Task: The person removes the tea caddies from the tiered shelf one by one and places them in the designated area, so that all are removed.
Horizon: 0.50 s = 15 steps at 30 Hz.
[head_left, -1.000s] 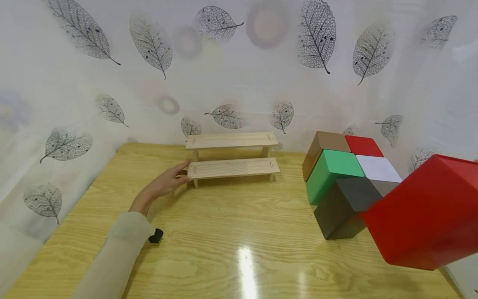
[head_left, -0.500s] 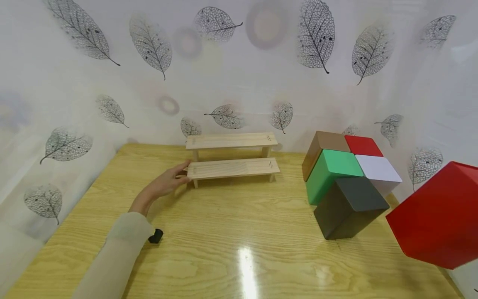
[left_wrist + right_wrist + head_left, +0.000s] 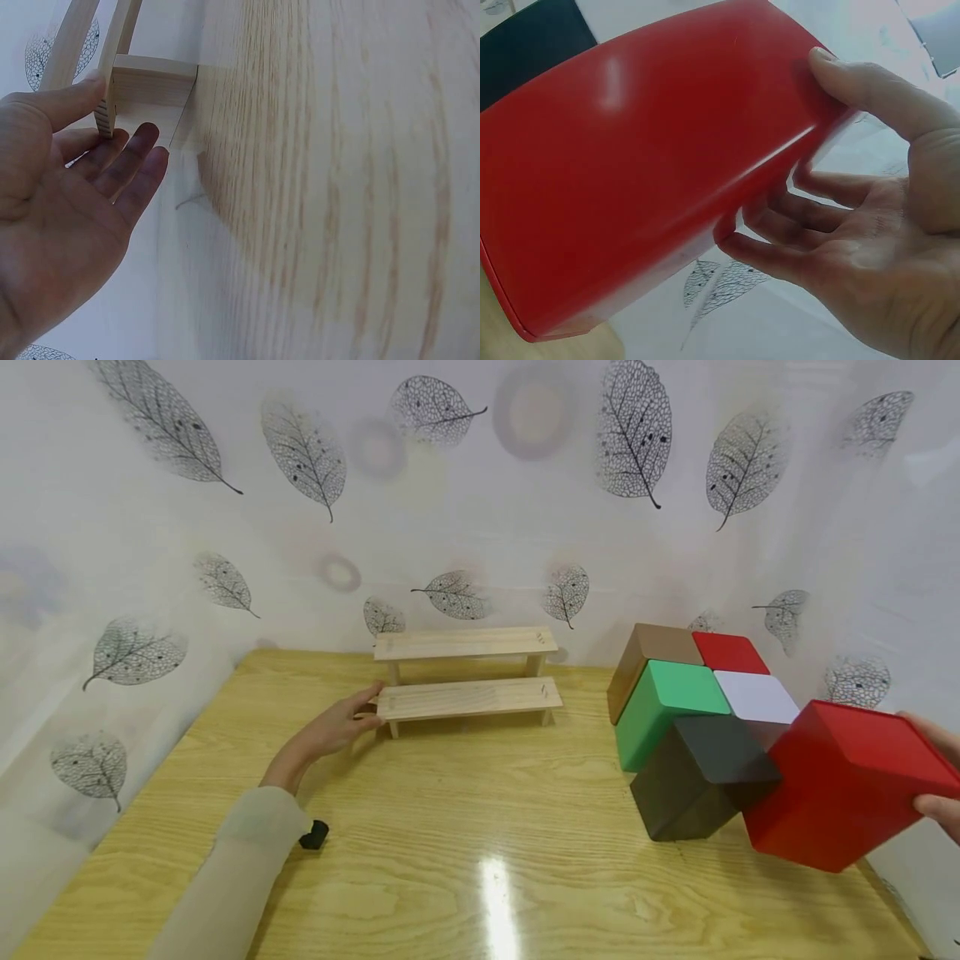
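My left hand (image 3: 337, 727) pinches the left end of the lower plank of a two-step wooden rack (image 3: 468, 697) at the back of the table; in the left wrist view the thumb lies on one face of the plank and the fingers curl to the other. At the right, my right hand (image 3: 877, 247) grips a red box (image 3: 840, 785), thumb on one side and fingers on the other. This box is tilted and close beside a black box (image 3: 701, 777); whether they touch I cannot tell. Most of the right hand is cut off in the head view.
Beyond the black box stand a green box (image 3: 671, 710), a brown box (image 3: 652, 652), a white box (image 3: 757, 696) and another red box (image 3: 731, 653), grouped closely. A small black object (image 3: 314, 835) lies by my left sleeve. A leaf-patterned wall covering (image 3: 487, 510) borders the table.
The held red box came into view from the right edge, moving down and away toward the black box, and my right hand's fingers now show. The left hand and wooden rack stayed put.
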Available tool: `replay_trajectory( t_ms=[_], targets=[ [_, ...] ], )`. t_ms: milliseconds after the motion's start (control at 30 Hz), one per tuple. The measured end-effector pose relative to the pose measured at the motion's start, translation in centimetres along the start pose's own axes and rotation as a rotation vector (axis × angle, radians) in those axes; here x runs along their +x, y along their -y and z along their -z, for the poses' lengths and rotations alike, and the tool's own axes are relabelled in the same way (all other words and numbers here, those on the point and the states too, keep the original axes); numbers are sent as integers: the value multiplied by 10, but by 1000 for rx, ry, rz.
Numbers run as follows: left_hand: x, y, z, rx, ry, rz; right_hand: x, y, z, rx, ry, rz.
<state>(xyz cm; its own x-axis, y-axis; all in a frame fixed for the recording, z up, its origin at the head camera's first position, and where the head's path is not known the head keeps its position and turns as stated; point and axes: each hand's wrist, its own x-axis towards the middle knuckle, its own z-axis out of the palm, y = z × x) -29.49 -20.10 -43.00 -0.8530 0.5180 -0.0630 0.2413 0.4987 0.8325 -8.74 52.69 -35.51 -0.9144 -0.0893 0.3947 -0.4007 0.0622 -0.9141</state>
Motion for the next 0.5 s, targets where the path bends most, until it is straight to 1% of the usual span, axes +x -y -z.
replay_trajectory(
  t_ms=[33, 100, 167, 233, 400, 500],
  targets=[
    [0, 0, 0, -2, 0, -1, -1, -1, -5, -2, 5, 1],
    [0, 0, 1, -6, 1, -3, 0, -3, -12, 23, 41, -1],
    [0, 0, 1, -6, 1, -1, 1, -5, -17, 6, 64, -6],
    [0, 0, 1, -4, 2, 2, 1, -6, -20, 12, 87, -4],
    [1, 2, 1, 4, 2, 3, 0, -9, -28, 58, 88, -40],
    [2, 3, 1, 6, -2, -11, -1, -11, -32, 48, 76, -80]
  ],
)
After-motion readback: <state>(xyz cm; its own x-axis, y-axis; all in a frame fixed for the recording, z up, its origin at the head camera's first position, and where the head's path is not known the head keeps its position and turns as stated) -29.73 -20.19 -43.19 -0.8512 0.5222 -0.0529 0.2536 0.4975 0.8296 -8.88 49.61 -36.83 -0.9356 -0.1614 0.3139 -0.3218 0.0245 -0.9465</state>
